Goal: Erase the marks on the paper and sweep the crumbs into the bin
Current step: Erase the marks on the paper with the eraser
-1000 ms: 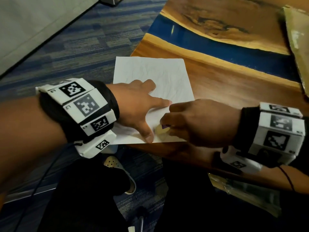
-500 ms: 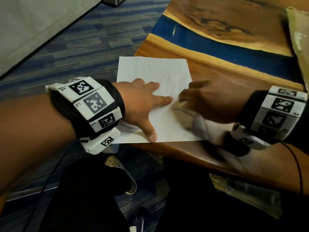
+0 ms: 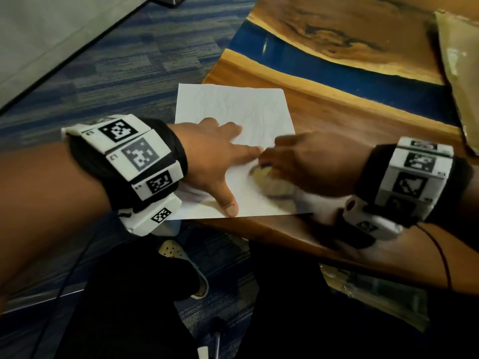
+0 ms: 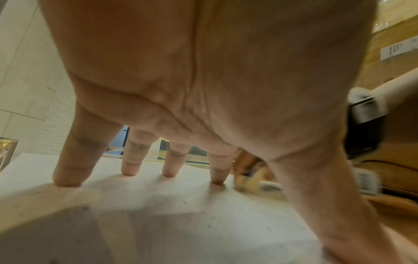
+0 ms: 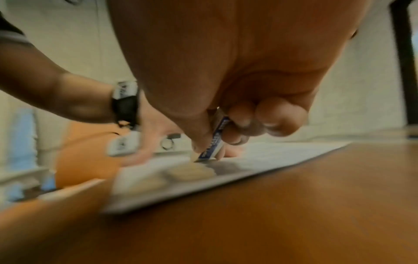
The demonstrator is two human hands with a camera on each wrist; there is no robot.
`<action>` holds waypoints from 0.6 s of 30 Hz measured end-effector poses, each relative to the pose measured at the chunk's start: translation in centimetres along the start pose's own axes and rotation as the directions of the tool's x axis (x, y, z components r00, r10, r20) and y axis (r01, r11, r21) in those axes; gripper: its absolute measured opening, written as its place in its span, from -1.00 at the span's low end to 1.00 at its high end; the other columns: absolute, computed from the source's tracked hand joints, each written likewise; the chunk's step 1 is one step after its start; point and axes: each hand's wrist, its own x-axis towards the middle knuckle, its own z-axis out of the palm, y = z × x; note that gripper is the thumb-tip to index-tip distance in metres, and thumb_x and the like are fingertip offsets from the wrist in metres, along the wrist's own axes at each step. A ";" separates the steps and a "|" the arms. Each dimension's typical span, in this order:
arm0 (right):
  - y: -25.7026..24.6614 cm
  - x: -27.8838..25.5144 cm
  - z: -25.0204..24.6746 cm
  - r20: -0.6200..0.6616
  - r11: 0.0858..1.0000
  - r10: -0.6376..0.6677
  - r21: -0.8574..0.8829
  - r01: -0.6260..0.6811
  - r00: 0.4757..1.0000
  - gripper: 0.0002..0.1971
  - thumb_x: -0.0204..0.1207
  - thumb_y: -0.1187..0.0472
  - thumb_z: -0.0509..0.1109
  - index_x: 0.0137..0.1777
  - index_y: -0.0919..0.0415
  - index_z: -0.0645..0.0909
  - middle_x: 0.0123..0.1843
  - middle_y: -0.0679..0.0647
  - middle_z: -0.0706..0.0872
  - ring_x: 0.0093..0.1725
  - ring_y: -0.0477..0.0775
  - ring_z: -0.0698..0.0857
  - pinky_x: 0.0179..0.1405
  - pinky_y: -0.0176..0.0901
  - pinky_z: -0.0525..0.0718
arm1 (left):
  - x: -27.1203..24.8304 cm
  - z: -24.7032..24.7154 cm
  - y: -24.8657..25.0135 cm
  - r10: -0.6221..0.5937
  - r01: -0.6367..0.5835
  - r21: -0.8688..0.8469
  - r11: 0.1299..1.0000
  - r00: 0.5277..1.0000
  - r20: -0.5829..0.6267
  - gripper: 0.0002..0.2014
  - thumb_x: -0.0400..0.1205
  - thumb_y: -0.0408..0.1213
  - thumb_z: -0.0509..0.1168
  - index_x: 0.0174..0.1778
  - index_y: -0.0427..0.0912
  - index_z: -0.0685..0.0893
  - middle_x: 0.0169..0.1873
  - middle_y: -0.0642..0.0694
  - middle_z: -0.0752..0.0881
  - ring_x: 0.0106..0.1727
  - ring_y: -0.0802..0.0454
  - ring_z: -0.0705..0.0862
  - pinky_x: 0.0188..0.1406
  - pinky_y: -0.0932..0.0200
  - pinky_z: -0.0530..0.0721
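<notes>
Head view: left hand [image 3: 210, 156] splayed flat on paper [image 3: 233, 110]; right hand [image 3: 311, 161] fingers pinch eraser [image 5: 212, 141]

Glossy wood and resin under matt, creased paper

The worktop [image 3: 337, 120] is polished wood with a smooth, shiny blue resin band running through it. On the worktop, the paper [image 3: 233, 110] is white, matt and faintly wrinkled. The eraser [image 5: 213, 142] touching the paper wears a printed blue-and-white sleeve. Beside the worktop, the floor [image 3: 129, 73] is low-pile striped blue carpet. The wristbands [image 3: 134, 161] are black cloth carrying matt white plastic blocks.
</notes>
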 end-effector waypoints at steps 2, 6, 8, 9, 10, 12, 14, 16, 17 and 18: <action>1.8 -0.2 -0.1 -0.029 0.993 0.107 -0.052 -0.108 0.994 -0.55 0.70 -0.11 0.05 0.48 -0.02 0.51 0.12 -0.02 0.60 -0.10 0.03 0.64 -0.13 0.01 0.73 | 0.0 0.0 0.0 -0.001 0.001 0.000 1.000 1.000 -0.003 0.25 0.16 0.61 0.40 0.67 0.51 -0.19 0.75 -0.02 -0.08 0.68 -0.28 0.09 0.54 -0.32 0.39; -2.1 -0.9 0.7 0.064 0.986 -0.165 0.041 0.163 0.984 -0.62 0.72 -0.10 0.10 0.47 -0.08 0.47 0.06 -0.11 0.45 -0.17 0.00 0.60 -0.18 -0.03 0.70 | 0.0 0.0 0.1 -0.007 0.007 -0.009 1.000 1.000 0.018 0.25 0.13 0.62 0.41 0.64 0.55 -0.20 0.76 0.00 -0.12 0.69 -0.28 0.05 0.56 -0.33 0.37; -1.1 -0.9 0.5 0.093 0.993 -0.116 0.041 0.113 0.989 -0.63 0.74 -0.06 0.14 0.50 -0.11 0.45 0.07 -0.13 0.42 -0.13 -0.01 0.58 -0.14 -0.03 0.68 | 0.1 -0.2 0.2 -0.007 0.007 -0.002 1.000 1.000 0.022 0.23 0.14 0.61 0.41 0.63 0.59 -0.21 0.76 -0.02 -0.12 0.69 -0.29 0.07 0.56 -0.34 0.36; 0.4 -0.7 0.3 0.069 1.000 -0.006 0.012 0.005 0.998 -0.63 0.74 -0.03 0.17 0.52 -0.11 0.45 0.08 -0.13 0.44 -0.12 -0.01 0.57 -0.14 -0.03 0.67 | 0.1 -0.3 0.2 -0.007 0.007 -0.001 1.000 1.000 0.025 0.22 0.15 0.61 0.41 0.62 0.61 -0.21 0.75 -0.05 -0.12 0.69 -0.30 0.08 0.56 -0.35 0.36; 1.7 -0.8 0.2 0.033 0.996 0.090 -0.022 -0.089 0.995 -0.63 0.74 -0.01 0.18 0.53 -0.11 0.45 0.09 -0.12 0.47 -0.11 -0.01 0.56 -0.15 -0.04 0.64 | 0.0 -0.3 0.3 -0.008 0.008 -0.001 1.000 1.000 0.028 0.21 0.16 0.60 0.42 0.62 0.62 -0.21 0.75 -0.06 -0.12 0.69 -0.31 0.08 0.56 -0.36 0.36; 2.2 -1.2 0.4 -0.004 0.992 0.116 -0.048 -0.116 0.993 -0.62 0.74 -0.04 0.17 0.52 -0.10 0.45 0.10 -0.09 0.49 -0.13 0.00 0.56 -0.18 -0.03 0.65 | 0.0 -0.4 0.3 -0.010 0.010 0.005 1.000 0.999 0.034 0.21 0.17 0.60 0.41 0.61 0.62 -0.22 0.75 -0.06 -0.12 0.69 -0.31 0.09 0.56 -0.36 0.36; -0.4 -1.5 1.1 0.034 0.997 -0.074 0.018 0.074 0.997 -0.61 0.72 -0.13 0.08 0.48 -0.13 0.43 0.10 -0.10 0.46 -0.15 0.00 0.58 -0.18 0.00 0.69 | 0.0 -0.3 0.3 -0.011 0.011 0.003 1.000 0.999 0.038 0.21 0.15 0.61 0.41 0.60 0.63 -0.22 0.75 -0.05 -0.11 0.68 -0.30 0.09 0.56 -0.34 0.36; -2.4 -1.9 1.5 0.115 0.971 -0.237 0.051 0.232 0.965 -0.56 0.66 -0.20 -0.01 0.47 -0.17 0.39 0.13 -0.08 0.50 -0.13 0.02 0.58 -0.20 0.00 0.67 | 0.1 -0.3 0.2 -0.013 0.012 0.008 1.000 0.999 0.038 0.23 0.12 0.63 0.40 0.60 0.62 -0.24 0.74 -0.03 -0.11 0.68 -0.28 0.08 0.56 -0.33 0.36; -2.0 -1.7 1.0 0.118 0.978 -0.208 0.037 0.205 0.971 -0.56 0.66 -0.19 0.00 0.48 -0.17 0.39 0.12 -0.08 0.50 -0.12 0.01 0.57 -0.18 -0.01 0.67 | 0.1 -0.4 0.2 -0.013 0.013 0.012 1.000 0.999 0.037 0.23 0.13 0.63 0.39 0.60 0.62 -0.25 0.75 -0.03 -0.11 0.69 -0.28 0.08 0.57 -0.32 0.35; -0.7 -1.4 0.7 0.079 0.993 -0.119 0.012 0.119 0.990 -0.58 0.69 -0.15 0.04 0.50 -0.17 0.40 0.10 -0.09 0.48 -0.12 0.00 0.56 -0.15 -0.01 0.68 | 0.1 -0.4 0.2 -0.014 0.013 0.014 1.000 0.999 0.037 0.22 0.15 0.63 0.39 0.61 0.61 -0.25 0.75 -0.03 -0.12 0.69 -0.28 0.08 0.58 -0.32 0.34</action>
